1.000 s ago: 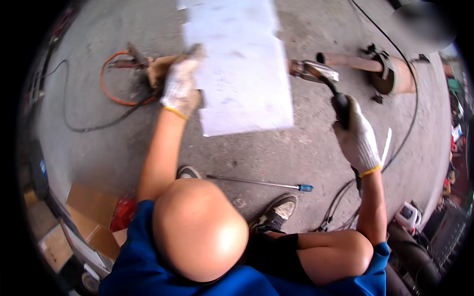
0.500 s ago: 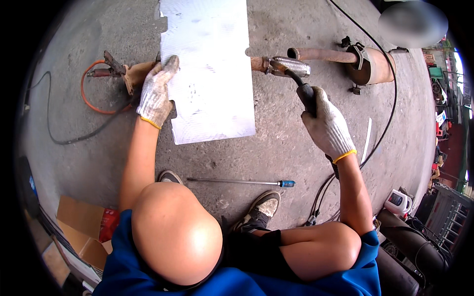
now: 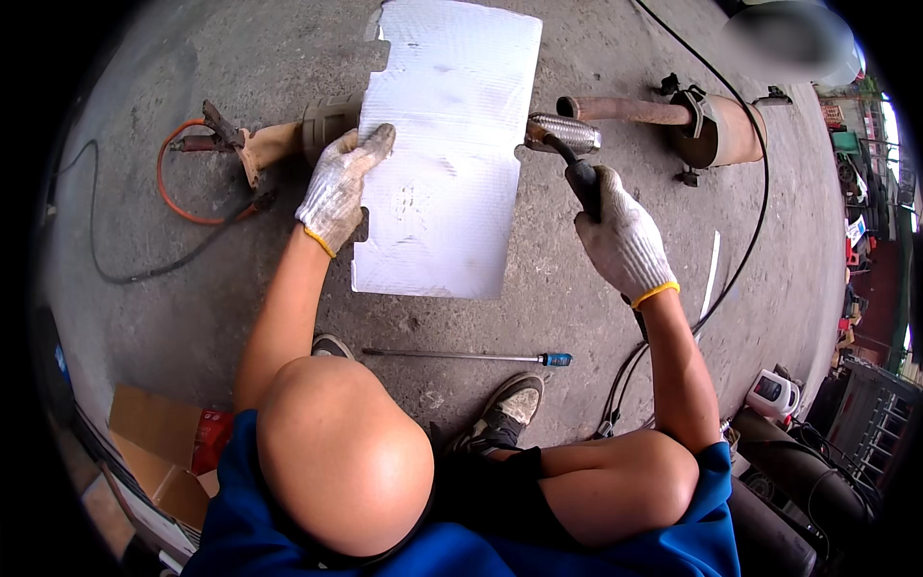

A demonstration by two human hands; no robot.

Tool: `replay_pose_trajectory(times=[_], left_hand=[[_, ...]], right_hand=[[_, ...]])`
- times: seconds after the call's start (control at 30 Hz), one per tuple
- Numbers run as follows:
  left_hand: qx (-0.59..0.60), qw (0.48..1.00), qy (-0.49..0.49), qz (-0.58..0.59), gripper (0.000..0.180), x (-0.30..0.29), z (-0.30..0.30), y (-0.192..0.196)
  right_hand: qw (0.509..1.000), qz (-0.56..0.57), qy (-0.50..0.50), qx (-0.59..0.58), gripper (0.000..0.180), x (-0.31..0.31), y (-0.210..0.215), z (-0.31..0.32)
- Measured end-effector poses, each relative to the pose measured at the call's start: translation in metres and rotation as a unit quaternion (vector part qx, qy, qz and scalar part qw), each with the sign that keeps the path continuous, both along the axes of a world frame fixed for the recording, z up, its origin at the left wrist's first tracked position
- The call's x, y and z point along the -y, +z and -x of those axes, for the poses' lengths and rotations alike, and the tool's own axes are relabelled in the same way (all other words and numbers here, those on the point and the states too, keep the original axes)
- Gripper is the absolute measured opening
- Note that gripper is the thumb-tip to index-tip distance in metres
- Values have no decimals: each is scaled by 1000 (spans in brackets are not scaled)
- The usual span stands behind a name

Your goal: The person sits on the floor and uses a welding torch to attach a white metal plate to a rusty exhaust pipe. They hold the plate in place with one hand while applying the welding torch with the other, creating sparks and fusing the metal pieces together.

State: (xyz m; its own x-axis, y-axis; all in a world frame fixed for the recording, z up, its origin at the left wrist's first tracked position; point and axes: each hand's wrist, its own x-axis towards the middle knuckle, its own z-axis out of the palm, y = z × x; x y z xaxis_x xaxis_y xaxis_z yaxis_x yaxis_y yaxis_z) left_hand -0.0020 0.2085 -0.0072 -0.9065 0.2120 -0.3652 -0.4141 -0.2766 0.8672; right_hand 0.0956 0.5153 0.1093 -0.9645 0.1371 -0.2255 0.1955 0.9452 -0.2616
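My left hand (image 3: 346,183), in a white knit glove, grips the left edge of a white notched sheet (image 3: 442,163), thumb on top. The sheet covers the middle of a rusty exhaust pipe (image 3: 274,149) lying on the floor. A braided flex section (image 3: 567,132) of that pipe shows past the sheet's right edge. My gloved right hand (image 3: 620,236) is wrapped round the black handle of a welding torch (image 3: 583,183). The torch's curved neck reaches up left to the flex section's left end; whether the tip touches cannot be seen clearly.
Far right lie a muffler with a pipe (image 3: 716,130) and a black cable (image 3: 760,207). A blue-handled long screwdriver (image 3: 471,357) lies before my feet. An orange hose (image 3: 171,197) loops at left. A cardboard box (image 3: 154,428) stands lower left, a gas cylinder (image 3: 788,452) lower right.
My left hand has moved the sheet rightward, uncovering more of the pipe at left and covering the joint beside the flex section. My right hand and the torch have shifted slightly left.
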Motion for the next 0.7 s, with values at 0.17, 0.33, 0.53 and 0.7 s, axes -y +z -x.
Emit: replay_pose_trajectory(times=[0.17,0.33,0.53,0.7], left_hand=[[14,999,-20,-22,39,-18,-3,2],[16,1000,-21,-12,38,-20,-6,-1],[30,999,-20,10,39,-22,-7,2],[13,999,-30,2,38,-14,-3,-9]], right_hand=[[1000,-13,-1,-1,45,-2,-1,-1],[1000,-1,-1,-5,44,-2,1,-1],[999,-6,15,-35,51,-8,-10,-4],[999,-26,23,-22,49,-8,-10,-2]])
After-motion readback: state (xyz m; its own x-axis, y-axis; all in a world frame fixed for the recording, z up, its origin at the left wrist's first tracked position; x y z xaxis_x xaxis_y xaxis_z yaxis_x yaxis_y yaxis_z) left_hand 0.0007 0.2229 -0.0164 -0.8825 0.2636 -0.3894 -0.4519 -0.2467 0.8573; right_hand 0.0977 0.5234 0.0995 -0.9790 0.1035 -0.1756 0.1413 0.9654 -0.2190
